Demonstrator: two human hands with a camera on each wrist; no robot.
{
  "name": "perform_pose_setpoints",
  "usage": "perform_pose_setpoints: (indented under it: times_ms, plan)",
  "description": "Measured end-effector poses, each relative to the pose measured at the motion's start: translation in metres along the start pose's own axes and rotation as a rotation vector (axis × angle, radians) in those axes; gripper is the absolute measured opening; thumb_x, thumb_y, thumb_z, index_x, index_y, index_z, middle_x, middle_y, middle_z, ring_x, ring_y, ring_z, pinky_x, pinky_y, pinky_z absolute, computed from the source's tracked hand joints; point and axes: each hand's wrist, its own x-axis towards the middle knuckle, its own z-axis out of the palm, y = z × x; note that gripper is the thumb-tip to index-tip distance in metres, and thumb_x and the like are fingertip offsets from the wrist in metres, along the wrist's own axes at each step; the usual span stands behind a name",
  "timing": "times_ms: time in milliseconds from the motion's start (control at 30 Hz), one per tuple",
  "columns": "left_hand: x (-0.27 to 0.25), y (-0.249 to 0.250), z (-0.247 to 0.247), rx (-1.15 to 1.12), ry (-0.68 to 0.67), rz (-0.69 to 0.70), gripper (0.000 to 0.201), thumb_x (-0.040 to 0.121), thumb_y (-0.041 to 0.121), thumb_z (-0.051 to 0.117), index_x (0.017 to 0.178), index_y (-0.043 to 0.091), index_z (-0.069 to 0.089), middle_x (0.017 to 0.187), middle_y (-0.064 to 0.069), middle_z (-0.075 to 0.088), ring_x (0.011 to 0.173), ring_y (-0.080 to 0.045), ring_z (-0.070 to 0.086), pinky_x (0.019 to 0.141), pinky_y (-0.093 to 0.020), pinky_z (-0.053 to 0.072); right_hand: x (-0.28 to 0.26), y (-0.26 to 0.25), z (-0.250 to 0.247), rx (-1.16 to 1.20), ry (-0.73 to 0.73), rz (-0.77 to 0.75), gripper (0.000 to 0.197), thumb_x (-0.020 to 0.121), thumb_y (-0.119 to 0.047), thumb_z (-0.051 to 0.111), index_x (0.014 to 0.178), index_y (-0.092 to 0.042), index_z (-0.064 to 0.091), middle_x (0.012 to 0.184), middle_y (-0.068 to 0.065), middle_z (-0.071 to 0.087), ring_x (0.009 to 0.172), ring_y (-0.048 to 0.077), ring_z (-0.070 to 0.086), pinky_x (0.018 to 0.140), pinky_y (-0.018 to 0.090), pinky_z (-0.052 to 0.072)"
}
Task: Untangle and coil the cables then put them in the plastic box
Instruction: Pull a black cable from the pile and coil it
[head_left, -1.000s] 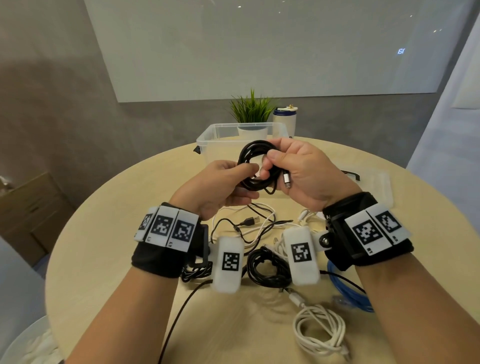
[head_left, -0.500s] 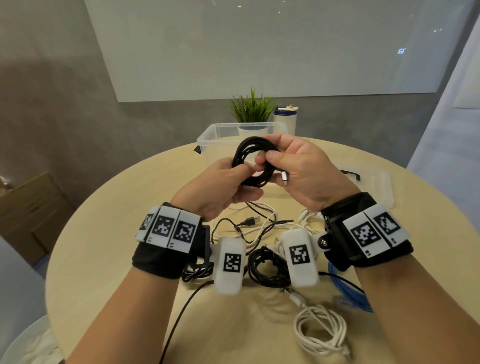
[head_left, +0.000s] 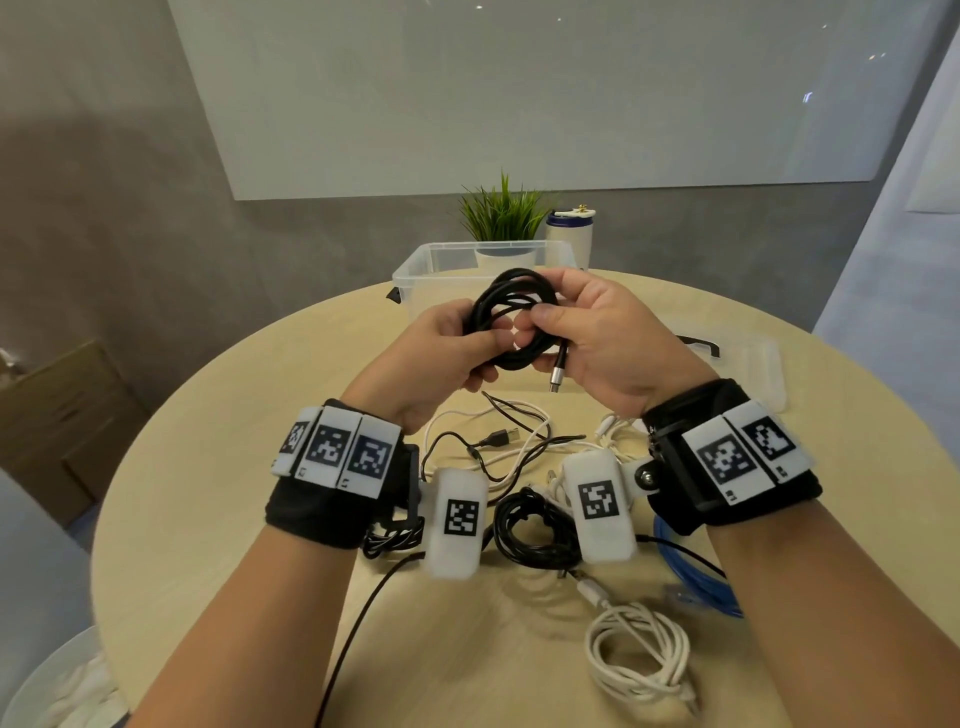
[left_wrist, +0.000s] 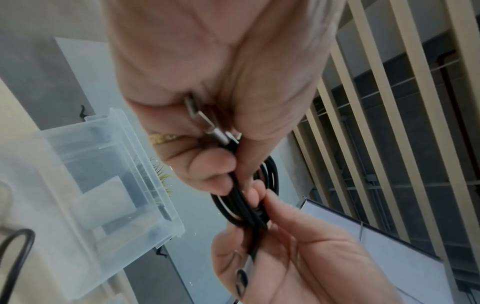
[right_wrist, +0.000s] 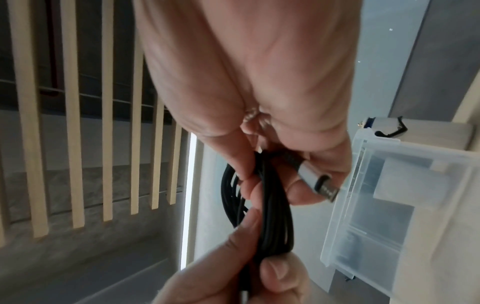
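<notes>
Grey walls and a pale whiteboard back the round wooden table I am watching from the head camera. Both hands are raised above it. My left hand and right hand share one black coiled cable: the left fingers curl round the coil's left side, and the right thumb and fingers pinch its right side. A silver plug hangs from the coil below the right thumb. The left wrist view shows a second metal plug tucked against the left palm, though blur keeps me from telling its type.

Behind the hands sits the clear plastic box, open, its front wall partly hidden by the coil; I cannot make out anything inside. Its lid lies on the table to the right, partly hidden by my right wrist.

On the table under my wrists I count one white coil near the front edge, one black bundle between the two wrist cameras, one blue cable largely hidden by my right forearm, and a loose tangle of thin white and black leads whose number I cannot settle. Another black cable runs off the bottom of the view.

One potted plant and one white canister stand behind the box.
</notes>
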Motion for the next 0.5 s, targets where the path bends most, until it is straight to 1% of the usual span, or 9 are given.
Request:
perform_pose_setpoints:
  times_ms: [67,133,200,233,300,333,367,433,500]
  plan:
    - [-0.0012,0.0013,-0.0013,-0.031,-0.010,0.013,0.013,0.092,0.007,0.058,0.106,0.008,0.059,0.077,-0.003,0.058,0.049,-0.004,0.046,0.043,-0.015,0.033,-0.0005,-0.0008,-0.0015,0.069,-0.013,0.022,0.036,0.098,0.002,0.041,0.124,-0.020,0.054,0.072,-0.002,0.067,0.068,0.011,0.061,0.058,0.027,0.043]
    - [-0.0029,0.0025,-0.0013,-0.037,-0.021,0.028,0.009,0.095,0.009,0.055,0.102,0.013,0.057,0.078,-0.001,0.058,0.049,-0.003,0.043,0.044,-0.014,0.030,-0.0007,-0.0022,-0.0024,0.116,-0.037,0.026,0.047,0.098,0.004,0.038,0.134,-0.024,0.049,0.072,0.001,0.064,0.067,0.011,0.059,0.055,0.024,0.043]
    - [-0.0046,0.0026,0.0007,0.011,-0.034,0.048,0.006,0.097,0.012,0.051,0.102,0.013,0.055,0.076,0.001,0.057,0.049,-0.003,0.042,0.044,-0.014,0.030,-0.0010,-0.0033,-0.0017,0.108,-0.059,0.017,0.049,0.099,0.004,0.036,0.137,-0.025,0.049,0.072,0.002,0.058,0.066,0.010,0.057,0.058,0.022,0.046]
    - [-0.0048,0.0024,0.0020,0.056,-0.034,0.060,0.008,0.099,0.015,0.048,0.104,0.012,0.054,0.075,0.003,0.057,0.050,-0.004,0.043,0.044,-0.014,0.031,-0.0007,-0.0037,-0.0013,0.104,-0.066,0.015,0.046,0.100,0.001,0.035,0.136,-0.024,0.050,0.073,0.002,0.055,0.065,0.009,0.055,0.062,0.022,0.047]
    - [-0.0044,0.0010,0.0038,0.135,-0.033,0.073,0.016,0.101,0.019,0.044,0.106,0.009,0.055,0.075,0.005,0.058,0.051,-0.005,0.044,0.045,-0.014,0.034,-0.0008,-0.0038,-0.0004,0.134,-0.077,0.014,0.035,0.103,-0.012,0.035,0.132,-0.020,0.053,0.075,0.004,0.049,0.065,0.008,0.049,0.066,0.022,0.047]
    - [-0.0043,0.0010,0.0043,0.152,-0.038,0.075,0.018,0.102,0.020,0.042,0.106,0.009,0.056,0.076,0.005,0.059,0.051,-0.005,0.045,0.045,-0.014,0.034,-0.0009,-0.0041,0.0001,0.142,-0.074,0.007,0.032,0.104,-0.019,0.035,0.130,-0.017,0.054,0.075,0.004,0.046,0.063,0.009,0.047,0.064,0.021,0.047]
    - [-0.0044,0.0010,0.0047,0.154,-0.048,0.077,0.019,0.102,0.020,0.042,0.106,0.009,0.056,0.078,0.004,0.060,0.051,-0.006,0.045,0.045,-0.015,0.035,-0.0009,-0.0043,0.0005,0.128,-0.060,-0.003,0.032,0.104,-0.022,0.035,0.127,-0.015,0.056,0.073,0.004,0.043,0.062,0.009,0.044,0.062,0.019,0.047]
    - [-0.0050,0.0012,0.0055,0.132,-0.074,0.074,0.020,0.102,0.019,0.042,0.108,0.009,0.057,0.082,0.003,0.063,0.051,-0.007,0.046,0.045,-0.017,0.034,-0.0006,-0.0042,-0.0003,0.076,-0.022,-0.027,0.029,0.104,-0.018,0.036,0.119,-0.010,0.060,0.068,0.003,0.043,0.059,0.010,0.042,0.056,0.017,0.046]
    - [-0.0054,0.0018,0.0056,0.110,-0.070,0.079,0.015,0.100,0.020,0.046,0.107,0.012,0.057,0.084,0.002,0.067,0.049,-0.007,0.045,0.044,-0.017,0.033,0.0000,-0.0044,-0.0029,0.073,0.010,-0.026,0.028,0.103,-0.010,0.036,0.111,-0.006,0.063,0.066,0.003,0.048,0.059,0.009,0.044,0.055,0.018,0.045]
